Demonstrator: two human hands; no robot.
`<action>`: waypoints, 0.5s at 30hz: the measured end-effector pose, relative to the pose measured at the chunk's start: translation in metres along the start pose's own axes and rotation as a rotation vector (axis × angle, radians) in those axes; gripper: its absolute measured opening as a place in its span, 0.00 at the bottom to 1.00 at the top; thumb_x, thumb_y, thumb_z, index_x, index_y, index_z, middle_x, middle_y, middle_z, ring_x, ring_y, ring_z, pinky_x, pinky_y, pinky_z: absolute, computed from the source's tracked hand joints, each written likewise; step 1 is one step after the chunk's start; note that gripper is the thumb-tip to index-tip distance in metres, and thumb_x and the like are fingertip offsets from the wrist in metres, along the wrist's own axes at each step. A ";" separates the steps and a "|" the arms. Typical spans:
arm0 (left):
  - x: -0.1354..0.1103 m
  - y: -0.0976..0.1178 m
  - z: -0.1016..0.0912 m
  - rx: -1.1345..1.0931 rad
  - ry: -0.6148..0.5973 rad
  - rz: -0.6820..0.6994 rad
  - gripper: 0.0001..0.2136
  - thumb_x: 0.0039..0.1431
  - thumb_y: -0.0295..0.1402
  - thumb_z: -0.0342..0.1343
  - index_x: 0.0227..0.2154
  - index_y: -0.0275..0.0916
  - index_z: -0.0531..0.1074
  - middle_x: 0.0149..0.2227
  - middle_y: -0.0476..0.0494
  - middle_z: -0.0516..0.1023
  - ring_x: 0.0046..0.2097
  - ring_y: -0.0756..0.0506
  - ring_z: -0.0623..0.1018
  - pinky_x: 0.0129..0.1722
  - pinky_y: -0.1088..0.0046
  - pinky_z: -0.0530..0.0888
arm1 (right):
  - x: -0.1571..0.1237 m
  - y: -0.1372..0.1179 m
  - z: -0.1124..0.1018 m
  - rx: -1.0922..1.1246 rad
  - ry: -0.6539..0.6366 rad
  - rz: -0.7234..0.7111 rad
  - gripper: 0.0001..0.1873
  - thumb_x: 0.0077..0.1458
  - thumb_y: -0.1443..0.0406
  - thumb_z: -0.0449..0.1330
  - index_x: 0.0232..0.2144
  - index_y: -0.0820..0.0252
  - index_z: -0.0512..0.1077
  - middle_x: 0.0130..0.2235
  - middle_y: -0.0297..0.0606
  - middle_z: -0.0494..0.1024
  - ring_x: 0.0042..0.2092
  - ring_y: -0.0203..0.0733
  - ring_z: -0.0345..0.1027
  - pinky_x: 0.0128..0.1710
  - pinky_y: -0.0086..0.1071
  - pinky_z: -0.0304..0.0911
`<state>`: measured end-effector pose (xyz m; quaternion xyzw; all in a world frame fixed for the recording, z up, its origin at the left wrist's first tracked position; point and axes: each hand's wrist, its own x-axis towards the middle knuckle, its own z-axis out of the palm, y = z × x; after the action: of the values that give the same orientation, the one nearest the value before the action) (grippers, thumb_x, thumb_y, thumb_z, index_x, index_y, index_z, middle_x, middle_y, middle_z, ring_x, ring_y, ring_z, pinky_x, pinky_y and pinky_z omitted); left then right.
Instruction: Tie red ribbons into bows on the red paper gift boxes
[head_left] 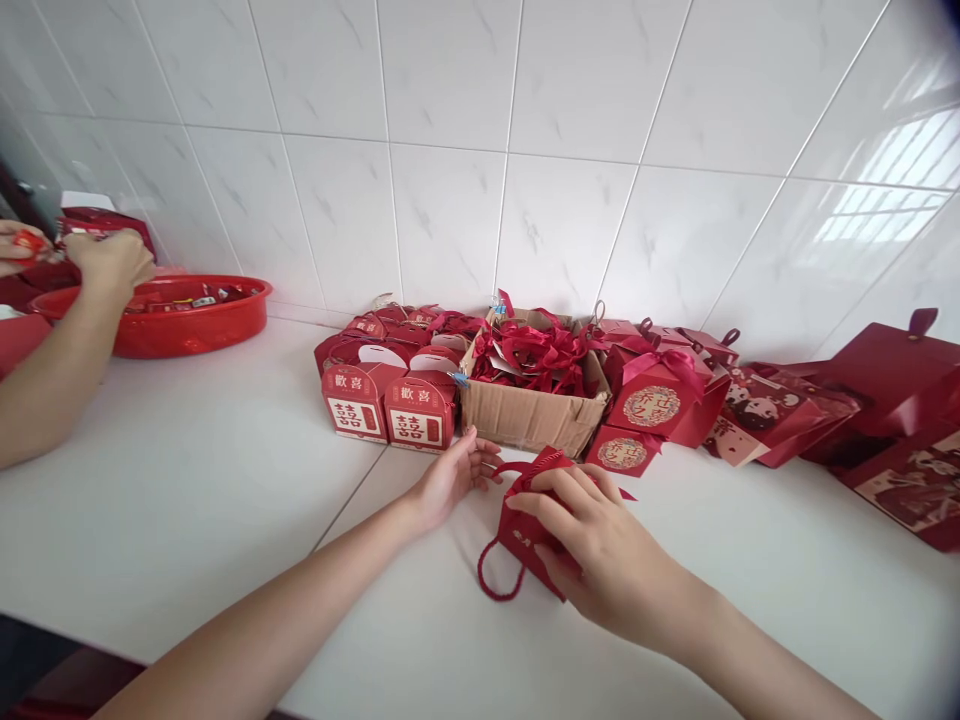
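Observation:
A small red gift box (517,540) with a twisted cord handle (501,590) stands tilted on the white table in front of me. My right hand (585,530) is wrapped over its top and right side, thumb near the lower front. A red ribbon (511,468) sticks out from the box's top toward the left. Just left of the box is my left hand (456,478), palm turned inward, its fingers apart and slightly curled near the ribbon's end. Whether the fingertips touch the ribbon I cannot tell. Much of the box's right side is hidden by my right hand.
A cardboard box (532,418) full of red ribbons stands by the tiled wall. Red candy boxes (420,415) sit left of it; more gift boxes (651,405) line its right. At the far left, another person's hands (109,258) work above a red basin (202,325).

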<state>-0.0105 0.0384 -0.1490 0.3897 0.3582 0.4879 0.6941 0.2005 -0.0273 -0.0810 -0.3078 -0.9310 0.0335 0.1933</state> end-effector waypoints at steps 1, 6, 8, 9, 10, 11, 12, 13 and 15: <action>0.000 0.000 0.000 0.000 -0.004 -0.001 0.21 0.61 0.49 0.46 0.33 0.35 0.73 0.31 0.44 0.75 0.33 0.46 0.74 0.34 0.70 0.63 | 0.001 0.000 0.001 0.010 0.032 0.023 0.17 0.57 0.73 0.50 0.49 0.58 0.66 0.44 0.45 0.71 0.44 0.45 0.63 0.48 0.45 0.57; 0.001 -0.001 -0.002 0.003 -0.004 -0.009 0.21 0.62 0.49 0.44 0.34 0.35 0.72 0.32 0.43 0.75 0.34 0.46 0.74 0.34 0.70 0.63 | -0.004 0.001 -0.008 0.028 -0.074 -0.042 0.19 0.53 0.61 0.61 0.47 0.56 0.66 0.49 0.43 0.69 0.48 0.48 0.61 0.49 0.47 0.57; 0.002 -0.001 -0.002 0.007 0.000 -0.012 0.22 0.63 0.49 0.43 0.34 0.35 0.72 0.32 0.44 0.75 0.33 0.46 0.74 0.34 0.70 0.63 | -0.007 0.002 -0.009 -0.039 -0.145 -0.070 0.23 0.47 0.60 0.65 0.46 0.55 0.67 0.52 0.45 0.66 0.51 0.53 0.59 0.50 0.50 0.57; 0.002 -0.001 -0.002 0.010 0.001 -0.013 0.22 0.63 0.49 0.43 0.34 0.35 0.72 0.32 0.44 0.75 0.33 0.47 0.74 0.33 0.70 0.63 | -0.008 0.003 -0.008 -0.087 -0.151 -0.077 0.20 0.47 0.61 0.65 0.44 0.56 0.68 0.53 0.46 0.65 0.52 0.55 0.59 0.50 0.50 0.57; 0.002 -0.001 -0.002 0.012 0.002 -0.012 0.22 0.63 0.49 0.43 0.33 0.35 0.72 0.32 0.44 0.75 0.32 0.47 0.74 0.33 0.71 0.63 | -0.009 0.003 -0.007 -0.133 -0.140 -0.084 0.15 0.49 0.64 0.63 0.41 0.57 0.69 0.53 0.47 0.65 0.53 0.55 0.59 0.51 0.51 0.57; 0.002 -0.001 -0.002 0.015 0.001 -0.012 0.22 0.63 0.49 0.43 0.33 0.35 0.72 0.31 0.44 0.75 0.32 0.47 0.74 0.33 0.71 0.62 | -0.008 0.004 -0.005 -0.164 -0.121 -0.092 0.09 0.51 0.67 0.60 0.38 0.58 0.70 0.53 0.47 0.66 0.53 0.54 0.59 0.52 0.51 0.57; 0.002 -0.001 -0.002 0.017 0.000 -0.011 0.22 0.63 0.49 0.43 0.33 0.35 0.72 0.31 0.44 0.75 0.32 0.47 0.74 0.33 0.71 0.62 | -0.007 0.004 -0.004 -0.175 -0.098 -0.098 0.05 0.53 0.69 0.58 0.35 0.59 0.71 0.52 0.47 0.66 0.53 0.53 0.59 0.52 0.50 0.56; 0.002 -0.001 -0.002 0.019 -0.002 -0.011 0.22 0.63 0.48 0.43 0.33 0.34 0.72 0.31 0.43 0.75 0.32 0.47 0.74 0.33 0.71 0.62 | -0.006 0.004 -0.003 -0.163 -0.071 -0.099 0.04 0.54 0.71 0.56 0.32 0.59 0.70 0.51 0.47 0.67 0.52 0.52 0.60 0.51 0.49 0.57; 0.001 0.000 -0.002 0.021 -0.007 -0.012 0.22 0.63 0.48 0.42 0.33 0.34 0.72 0.31 0.43 0.75 0.32 0.46 0.74 0.33 0.71 0.63 | -0.003 0.003 -0.003 -0.075 -0.017 -0.071 0.06 0.55 0.72 0.54 0.30 0.60 0.69 0.47 0.44 0.70 0.48 0.48 0.63 0.49 0.47 0.59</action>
<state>-0.0119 0.0399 -0.1502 0.3963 0.3632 0.4785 0.6944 0.2056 -0.0265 -0.0802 -0.2812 -0.9436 -0.0055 0.1747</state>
